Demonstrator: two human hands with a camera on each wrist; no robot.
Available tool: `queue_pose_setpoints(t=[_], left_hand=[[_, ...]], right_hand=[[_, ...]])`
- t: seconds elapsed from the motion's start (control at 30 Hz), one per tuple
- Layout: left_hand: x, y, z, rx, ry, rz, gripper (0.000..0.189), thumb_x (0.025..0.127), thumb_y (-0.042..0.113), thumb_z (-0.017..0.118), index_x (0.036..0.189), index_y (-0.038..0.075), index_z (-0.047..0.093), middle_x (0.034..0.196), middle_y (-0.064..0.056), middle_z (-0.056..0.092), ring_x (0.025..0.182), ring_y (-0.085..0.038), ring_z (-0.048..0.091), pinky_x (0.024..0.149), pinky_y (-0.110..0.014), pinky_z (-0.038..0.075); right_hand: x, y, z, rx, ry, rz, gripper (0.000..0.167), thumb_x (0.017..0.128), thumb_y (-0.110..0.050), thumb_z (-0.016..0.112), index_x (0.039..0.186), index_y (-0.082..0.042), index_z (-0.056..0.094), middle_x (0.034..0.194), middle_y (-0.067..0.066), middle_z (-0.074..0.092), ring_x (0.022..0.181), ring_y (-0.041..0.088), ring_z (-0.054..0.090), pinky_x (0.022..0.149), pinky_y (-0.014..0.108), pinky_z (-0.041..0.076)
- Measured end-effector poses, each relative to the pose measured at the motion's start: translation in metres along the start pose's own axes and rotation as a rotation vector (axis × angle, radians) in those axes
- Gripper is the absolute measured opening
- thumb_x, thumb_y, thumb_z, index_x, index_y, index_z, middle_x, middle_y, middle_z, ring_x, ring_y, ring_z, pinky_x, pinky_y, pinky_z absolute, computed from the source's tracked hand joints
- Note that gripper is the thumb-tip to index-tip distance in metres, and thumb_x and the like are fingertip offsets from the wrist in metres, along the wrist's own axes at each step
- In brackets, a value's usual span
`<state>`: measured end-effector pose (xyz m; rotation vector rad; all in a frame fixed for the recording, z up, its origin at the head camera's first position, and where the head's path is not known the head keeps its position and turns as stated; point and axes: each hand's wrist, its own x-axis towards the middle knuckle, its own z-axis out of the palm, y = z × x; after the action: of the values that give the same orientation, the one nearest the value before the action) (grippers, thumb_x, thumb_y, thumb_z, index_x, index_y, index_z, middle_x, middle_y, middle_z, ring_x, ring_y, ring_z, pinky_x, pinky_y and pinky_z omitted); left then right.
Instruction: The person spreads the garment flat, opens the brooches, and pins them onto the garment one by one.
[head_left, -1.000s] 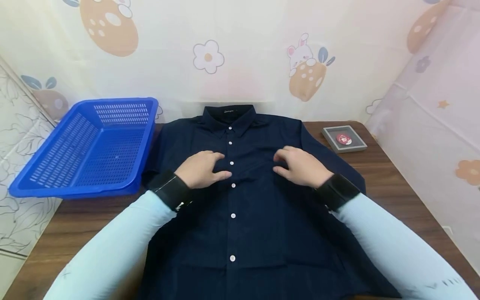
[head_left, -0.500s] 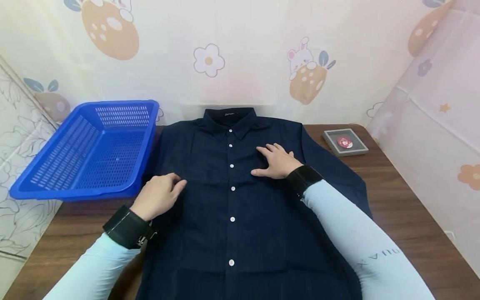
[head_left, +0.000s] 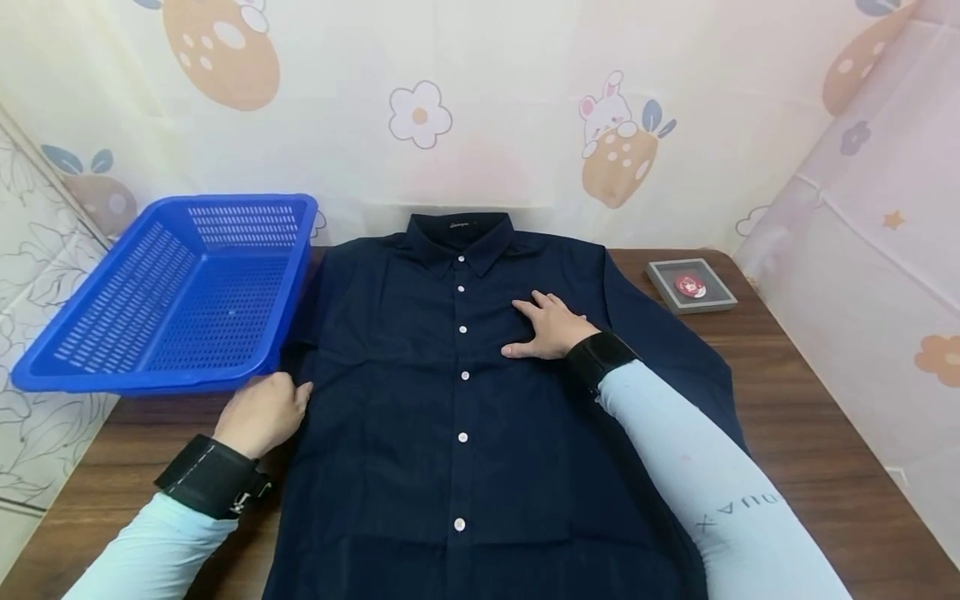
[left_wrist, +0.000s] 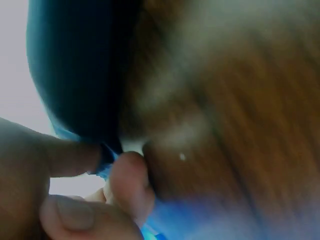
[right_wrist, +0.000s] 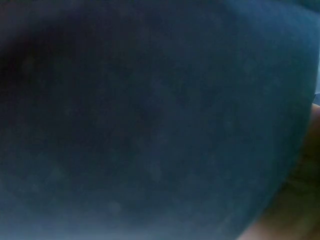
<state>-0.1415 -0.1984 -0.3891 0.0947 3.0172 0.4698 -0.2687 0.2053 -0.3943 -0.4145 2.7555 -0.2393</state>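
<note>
Head view: the left hand (head_left: 262,412) pinches the navy shirt (head_left: 405,442)'s side edge near the blue basket (head_left: 142,385). The right hand (head_left: 553,327), fingers spread, rests on its chest.

At the left of the wood-grain counter (head_left: 810,433), see a blue perforated basket (head_left: 217,308); near the far right corner, a square grey case (head_left: 707,307) with a round red-and-white piece (head_left: 691,286) inside. Behind, see a pale cloth backdrop (head_left: 502,108) printed with a white flower (head_left: 420,115) and a rabbit (head_left: 606,115); farther left, a panel (head_left: 45,267) of line-drawn leaves.

The head view's bottom edge cuts off the dark shirt (head_left: 405,433).
</note>
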Motion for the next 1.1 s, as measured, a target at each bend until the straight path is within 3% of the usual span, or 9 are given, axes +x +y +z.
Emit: queue_pose_setpoints(t=[0.13,0.4,0.6,0.7,0.83,0.9,1.1], left_hand=[[0.003,-0.001,-0.001,-0.015,-0.06,-0.021,0.047,0.099,0.033,0.048,0.065,0.002,0.054,0.056,-0.007,0.048,0.049,-0.022,0.051,0.043,-0.037,0.039],[0.012,0.002,0.002,-0.018,-0.05,0.014,0.039,0.096,0.021,0.053,0.063,0.001,0.058,0.059,-0.01,0.053,0.053,-0.024,0.055,0.05,-0.042,0.045],[0.012,0.005,0.003,-0.013,-0.051,0.032,0.044,0.09,0.035,0.063,0.067,-0.003,0.064,0.069,-0.021,0.062,0.06,-0.033,0.061,0.054,-0.047,0.049],[0.012,0.005,0.004,-0.053,-0.053,0.06,0.049,0.089,0.041,0.065,0.056,0.004,0.06,0.062,-0.014,0.06,0.056,-0.027,0.059,0.054,-0.044,0.049],[0.014,0.004,0.009,-0.131,-0.038,0.131,0.051,0.089,0.023,0.064,0.045,0.016,0.039,0.046,0.005,0.037,0.044,-0.014,0.042,0.047,-0.031,0.037],[0.016,0.004,0.011,-0.155,-0.027,0.159,0.048,0.086,0.011,0.061,0.045,0.018,0.035,0.046,0.008,0.03,0.042,-0.012,0.034,0.047,-0.028,0.031],[0.017,0.015,0.004,-0.114,0.049,0.181,0.029,0.081,0.007,0.062,0.055,0.013,0.049,0.055,0.002,0.045,0.051,-0.016,0.046,0.05,-0.031,0.037]], right_hand=[[0.003,0.0,0.001,-0.001,-0.01,0.005,0.1,0.077,-0.071,0.061,0.154,-0.02,0.023,0.159,0.017,0.009,0.144,0.039,0.005,0.094,0.079,0.018],[0.001,0.001,0.003,0.003,-0.005,0.002,0.1,0.078,-0.071,0.061,0.154,-0.019,0.023,0.159,0.018,0.009,0.144,0.04,0.005,0.093,0.08,0.018],[-0.001,0.0,0.001,-0.006,-0.006,-0.001,0.098,0.079,-0.07,0.06,0.154,-0.02,0.022,0.159,0.018,0.009,0.144,0.039,0.005,0.093,0.079,0.019],[-0.002,-0.002,0.0,-0.002,-0.012,-0.003,0.098,0.08,-0.07,0.06,0.154,-0.019,0.022,0.159,0.018,0.009,0.145,0.039,0.005,0.093,0.079,0.019],[-0.003,-0.003,-0.001,0.002,-0.016,0.003,0.097,0.08,-0.068,0.061,0.154,-0.019,0.022,0.159,0.018,0.009,0.144,0.039,0.005,0.094,0.079,0.018],[-0.003,-0.004,-0.001,0.001,-0.016,0.003,0.096,0.081,-0.068,0.061,0.154,-0.018,0.022,0.159,0.018,0.008,0.144,0.04,0.005,0.094,0.079,0.018],[-0.003,-0.003,0.0,-0.004,-0.018,0.008,0.096,0.081,-0.068,0.06,0.154,-0.019,0.021,0.159,0.018,0.008,0.145,0.039,0.004,0.095,0.078,0.018]])
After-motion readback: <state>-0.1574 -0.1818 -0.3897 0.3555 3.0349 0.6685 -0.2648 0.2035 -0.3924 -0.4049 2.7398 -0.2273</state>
